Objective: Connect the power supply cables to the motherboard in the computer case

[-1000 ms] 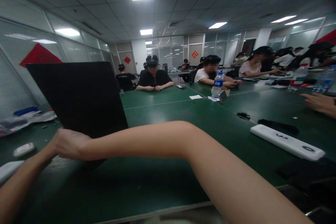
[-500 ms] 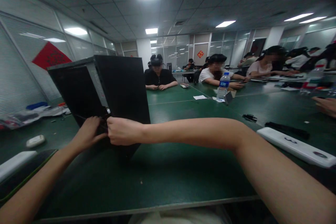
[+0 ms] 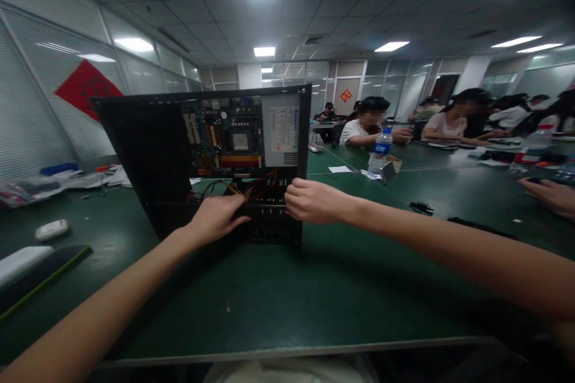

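Observation:
A black computer case (image 3: 146,143) stands on the green table in front of me, its open side facing me. Inside it show a motherboard (image 3: 206,146), a grey power supply (image 3: 279,131) with a label, and a bundle of thin coloured cables (image 3: 260,185). My left hand (image 3: 219,215) grips the case's lower bar beside the cables, fingers over it and thumb below. My right hand (image 3: 308,200) is closed round the right edge of the case; its fingertips are partly hidden.
On the green table (image 3: 359,293), a small white case (image 3: 51,230) and a dark green-edged pad (image 3: 49,278) lie left. A water bottle (image 3: 381,152) and paper (image 3: 339,169) stand or lie beyond, right. Co-workers sit across the table; another person's hand (image 3: 548,196) is far right.
The computer case has turned so that its open side and the parts inside now face me. Both my hands have moved right with it, and the right hand is farther from the left.

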`<state>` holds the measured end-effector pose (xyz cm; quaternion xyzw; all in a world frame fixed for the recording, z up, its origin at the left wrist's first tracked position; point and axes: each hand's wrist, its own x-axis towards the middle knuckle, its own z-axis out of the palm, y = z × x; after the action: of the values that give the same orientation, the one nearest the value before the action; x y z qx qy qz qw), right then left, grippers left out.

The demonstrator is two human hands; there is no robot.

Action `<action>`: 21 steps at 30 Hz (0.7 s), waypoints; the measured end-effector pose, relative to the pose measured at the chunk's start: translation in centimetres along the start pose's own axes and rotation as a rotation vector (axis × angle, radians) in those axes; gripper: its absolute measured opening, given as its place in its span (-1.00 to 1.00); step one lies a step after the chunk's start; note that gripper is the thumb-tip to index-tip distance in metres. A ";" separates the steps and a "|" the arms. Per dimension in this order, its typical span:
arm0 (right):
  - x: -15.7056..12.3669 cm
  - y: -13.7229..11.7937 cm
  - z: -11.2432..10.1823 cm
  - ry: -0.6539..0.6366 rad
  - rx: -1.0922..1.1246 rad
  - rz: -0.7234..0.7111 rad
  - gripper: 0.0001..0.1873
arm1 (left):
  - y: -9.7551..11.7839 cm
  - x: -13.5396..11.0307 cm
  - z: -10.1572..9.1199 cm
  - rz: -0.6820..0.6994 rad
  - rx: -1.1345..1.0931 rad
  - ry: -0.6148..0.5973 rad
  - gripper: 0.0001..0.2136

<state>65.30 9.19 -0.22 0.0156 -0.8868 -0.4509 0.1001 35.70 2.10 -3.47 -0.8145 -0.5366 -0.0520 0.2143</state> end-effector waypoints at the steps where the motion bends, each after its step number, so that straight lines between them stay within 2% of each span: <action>1: -0.9 0.2 0.1 -0.017 0.001 0.006 -0.66 | 0.6 0.5 -0.1 -0.001 0.003 -0.015 -0.72; 5: -4.0 1.1 0.9 -0.058 0.027 0.046 -0.60 | 3.3 2.5 -0.4 -0.035 0.012 -0.059 -0.68; 12: -7.4 2.2 2.6 0.042 0.088 0.149 -0.53 | 7.3 5.2 0.1 -0.100 -0.039 0.006 -0.67; 17: -8.5 2.3 3.3 0.064 0.127 0.204 -0.51 | 8.2 6.3 0.7 -0.090 -0.063 0.022 -0.68; 21: -9.3 2.7 4.0 0.142 0.134 0.175 -0.51 | 8.3 6.8 1.3 -0.058 -0.079 0.054 -0.69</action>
<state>73.78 15.08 -1.87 -0.0234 -0.9036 -0.3780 0.2003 45.80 5.65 -4.89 -0.8047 -0.5517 -0.1013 0.1945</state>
